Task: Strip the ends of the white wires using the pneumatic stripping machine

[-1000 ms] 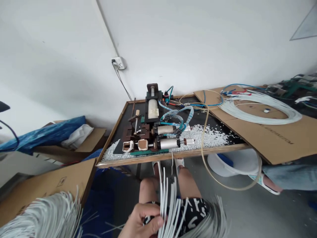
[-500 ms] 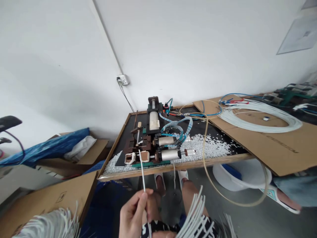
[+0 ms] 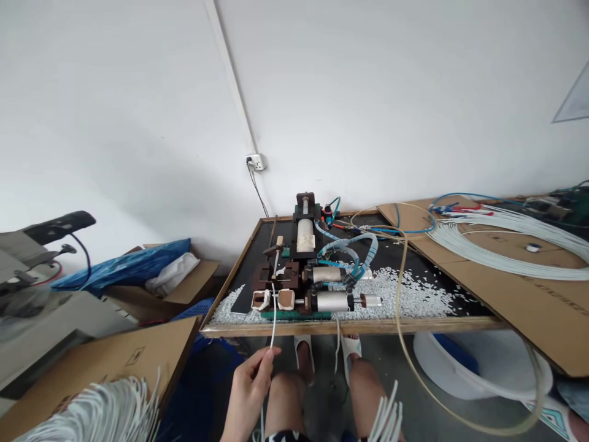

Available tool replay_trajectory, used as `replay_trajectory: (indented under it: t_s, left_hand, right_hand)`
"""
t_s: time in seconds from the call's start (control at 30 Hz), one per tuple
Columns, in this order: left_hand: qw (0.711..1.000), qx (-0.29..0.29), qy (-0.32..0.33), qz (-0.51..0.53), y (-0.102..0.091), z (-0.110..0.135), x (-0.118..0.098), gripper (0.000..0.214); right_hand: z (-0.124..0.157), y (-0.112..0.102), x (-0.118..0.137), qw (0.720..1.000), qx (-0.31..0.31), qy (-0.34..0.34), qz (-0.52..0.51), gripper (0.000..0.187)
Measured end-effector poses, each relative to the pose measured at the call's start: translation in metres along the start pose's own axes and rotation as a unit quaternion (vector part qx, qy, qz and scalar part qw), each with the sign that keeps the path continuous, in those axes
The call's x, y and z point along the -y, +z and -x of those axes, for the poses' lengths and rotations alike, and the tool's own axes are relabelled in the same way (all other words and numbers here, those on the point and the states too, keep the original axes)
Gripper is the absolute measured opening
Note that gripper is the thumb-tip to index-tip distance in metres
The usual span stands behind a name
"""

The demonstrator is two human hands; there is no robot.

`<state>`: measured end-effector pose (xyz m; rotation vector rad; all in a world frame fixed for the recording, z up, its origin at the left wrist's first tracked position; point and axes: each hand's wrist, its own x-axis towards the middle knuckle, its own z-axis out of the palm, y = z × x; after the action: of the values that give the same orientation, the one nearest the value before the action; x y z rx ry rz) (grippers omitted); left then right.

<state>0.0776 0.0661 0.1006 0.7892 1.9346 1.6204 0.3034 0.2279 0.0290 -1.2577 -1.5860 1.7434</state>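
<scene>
Now the tabletop [image 3: 368, 325] fills the area ahead of and above the left hand [image 3: 248, 383], its black surface strewn with white pellets [image 3: 414, 294] to the right of the grip. Beyond and far to the right lies a cardboard sheet [image 3: 543, 307] carrying a large coil of white tubing [image 3: 501, 245]. Directly ahead of the grip stands the pneumatic fixture [image 3: 306, 270], with its cylinders and blue hoses. To the lower left of the hand a heap of cut white tubes [image 3: 101, 411] rests beside a cardboard box [image 3: 110, 362]; to the lower right a smaller bundle of tubes [image 3: 386, 417] rises near the knee. The left grip is a narrow pinch, thumb and forefinger closed on a single white tube [image 3: 274, 313]. A second ago this hand was sorting the bundle at the lap; half a second ago it had one tube raised clear; at present the tube's far end reaches up from the fingers to the front of the fixture, between its two small white holders. The change suggests one piece has been singled out and is being presented to the fixture. The right hand is out of view.
</scene>
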Motion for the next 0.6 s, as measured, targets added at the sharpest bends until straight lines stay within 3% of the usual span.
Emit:
replay_trajectory:
  t_s: [0.27,0.43,0.6]
  left_hand:
    - [0.996,-0.036,-0.028,0.072,0.003,-0.005,-0.011,0.058]
    - [0.996,-0.029,-0.030,0.077,0.004,-0.003,-0.009,0.052]
    - [0.995,-0.039,-0.033,0.090,0.004,-0.007,-0.008,0.053]
  right_hand:
    - [0.004,0.002,0.000,0.999,0.024,-0.039,-0.013,0.027]
    - [0.011,0.003,-0.002,1.000,-0.017,0.001,0.010,0.038]
    - [0.013,0.001,0.004,0.999,-0.032,-0.024,0.010,0.022]
